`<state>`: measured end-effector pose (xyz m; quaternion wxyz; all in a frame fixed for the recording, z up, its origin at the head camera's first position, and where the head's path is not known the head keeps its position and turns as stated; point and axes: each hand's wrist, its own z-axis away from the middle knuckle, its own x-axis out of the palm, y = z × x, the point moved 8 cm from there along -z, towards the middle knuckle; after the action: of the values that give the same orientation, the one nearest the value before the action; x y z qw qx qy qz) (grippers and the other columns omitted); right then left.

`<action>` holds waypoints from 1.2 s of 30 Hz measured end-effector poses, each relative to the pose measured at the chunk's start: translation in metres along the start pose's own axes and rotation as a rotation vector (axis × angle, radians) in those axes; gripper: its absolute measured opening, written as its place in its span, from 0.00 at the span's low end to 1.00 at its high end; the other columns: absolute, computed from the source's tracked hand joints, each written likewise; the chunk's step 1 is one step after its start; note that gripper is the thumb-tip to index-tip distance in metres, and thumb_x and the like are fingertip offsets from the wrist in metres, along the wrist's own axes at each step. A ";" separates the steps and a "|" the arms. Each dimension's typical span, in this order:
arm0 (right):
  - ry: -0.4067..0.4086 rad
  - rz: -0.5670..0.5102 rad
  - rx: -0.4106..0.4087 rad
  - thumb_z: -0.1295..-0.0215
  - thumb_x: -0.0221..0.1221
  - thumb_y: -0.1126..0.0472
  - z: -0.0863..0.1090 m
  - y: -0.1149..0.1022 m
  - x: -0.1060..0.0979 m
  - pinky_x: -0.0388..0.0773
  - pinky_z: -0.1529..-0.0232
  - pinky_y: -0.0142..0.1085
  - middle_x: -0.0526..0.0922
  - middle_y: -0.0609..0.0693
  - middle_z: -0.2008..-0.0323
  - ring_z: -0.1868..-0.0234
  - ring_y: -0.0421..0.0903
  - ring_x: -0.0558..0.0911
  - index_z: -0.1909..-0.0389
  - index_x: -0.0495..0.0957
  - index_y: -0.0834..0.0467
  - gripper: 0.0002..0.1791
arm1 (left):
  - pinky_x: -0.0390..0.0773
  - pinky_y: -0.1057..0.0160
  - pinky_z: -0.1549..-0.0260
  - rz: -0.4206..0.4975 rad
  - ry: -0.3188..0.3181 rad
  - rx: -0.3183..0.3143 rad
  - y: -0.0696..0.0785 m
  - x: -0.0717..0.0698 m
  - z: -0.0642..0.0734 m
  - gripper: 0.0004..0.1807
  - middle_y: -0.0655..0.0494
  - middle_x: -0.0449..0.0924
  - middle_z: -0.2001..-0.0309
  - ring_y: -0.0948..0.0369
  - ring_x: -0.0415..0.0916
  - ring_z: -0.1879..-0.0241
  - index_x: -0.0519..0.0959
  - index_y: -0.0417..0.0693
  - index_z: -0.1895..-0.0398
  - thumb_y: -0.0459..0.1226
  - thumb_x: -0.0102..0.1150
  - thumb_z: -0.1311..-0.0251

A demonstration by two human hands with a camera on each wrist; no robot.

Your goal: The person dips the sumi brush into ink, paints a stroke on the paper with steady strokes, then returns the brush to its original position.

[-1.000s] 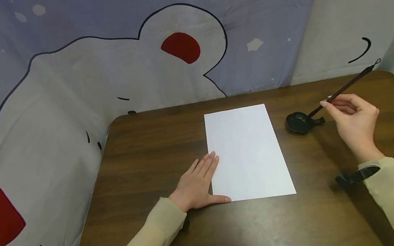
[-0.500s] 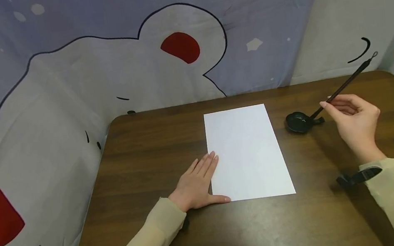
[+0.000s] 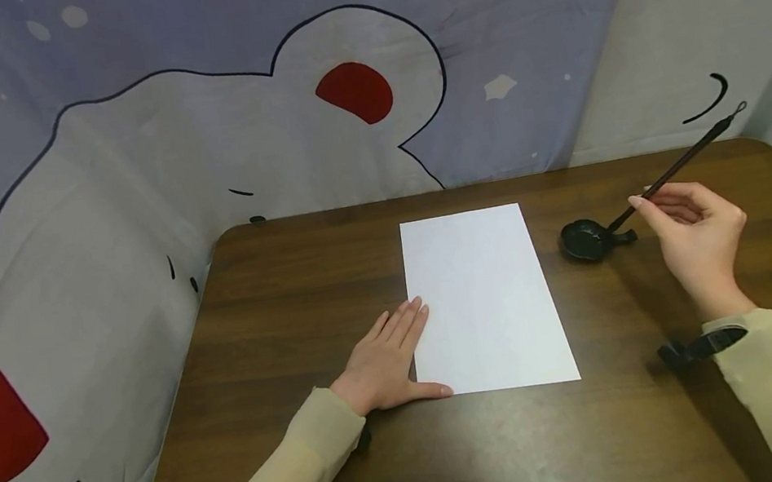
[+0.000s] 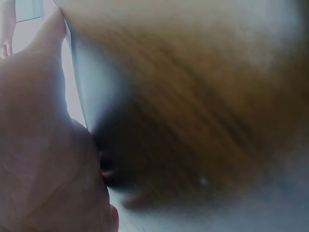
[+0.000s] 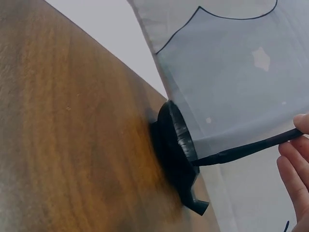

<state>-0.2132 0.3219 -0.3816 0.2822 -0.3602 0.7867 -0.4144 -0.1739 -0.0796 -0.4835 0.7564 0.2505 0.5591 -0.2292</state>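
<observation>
R grip [image 3: 703, 242] w/ brush [image 3: 694, 155] (@ blk dish [image 3: 583, 242])

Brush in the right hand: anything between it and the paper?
Only the rim of the dark dish, since the brush reaches into it. Between dish and white paper, nothing visible but tabletop.

Brush [image 3: 687, 159]: lower end indistinguishable at the dark dish [image 3: 583, 241]; dish contents undetermined. Paper [image 3: 487, 301]: near left corner covered by left hand [image 3: 383, 363]. Right hand [image 5: 298, 176]: cut by right wrist view's right edge. Table [image 4: 193, 106]: blurred in left wrist view.
</observation>
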 end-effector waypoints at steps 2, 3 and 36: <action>0.012 -0.006 0.001 0.44 0.72 0.73 0.000 -0.004 -0.001 0.80 0.61 0.23 0.87 0.44 0.69 0.68 0.35 0.86 0.61 0.83 0.77 0.13 | 0.40 0.51 0.25 0.005 0.002 0.000 -0.001 0.001 -0.001 0.66 0.49 0.34 0.18 0.55 0.33 0.20 0.40 0.43 0.17 0.78 0.48 0.44; 0.015 -0.007 0.000 0.44 0.72 0.73 0.000 -0.005 -0.001 0.80 0.61 0.23 0.87 0.45 0.69 0.68 0.35 0.86 0.61 0.83 0.77 0.13 | 0.39 0.52 0.25 0.002 0.000 -0.003 -0.001 0.002 -0.001 0.66 0.50 0.33 0.17 0.55 0.33 0.20 0.40 0.44 0.17 0.78 0.47 0.44; 0.019 0.031 0.011 0.44 0.73 0.71 -0.003 0.009 -0.004 0.80 0.61 0.23 0.88 0.48 0.67 0.67 0.35 0.86 0.60 0.85 0.73 0.13 | 0.35 0.56 0.25 -0.029 0.042 0.000 -0.007 0.012 -0.004 0.66 0.54 0.31 0.18 0.59 0.30 0.20 0.36 0.47 0.17 0.80 0.40 0.45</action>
<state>-0.2157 0.3300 -0.3874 0.2831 -0.3423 0.7927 -0.4175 -0.1779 -0.0830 -0.4968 0.7410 0.2472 0.5786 -0.2346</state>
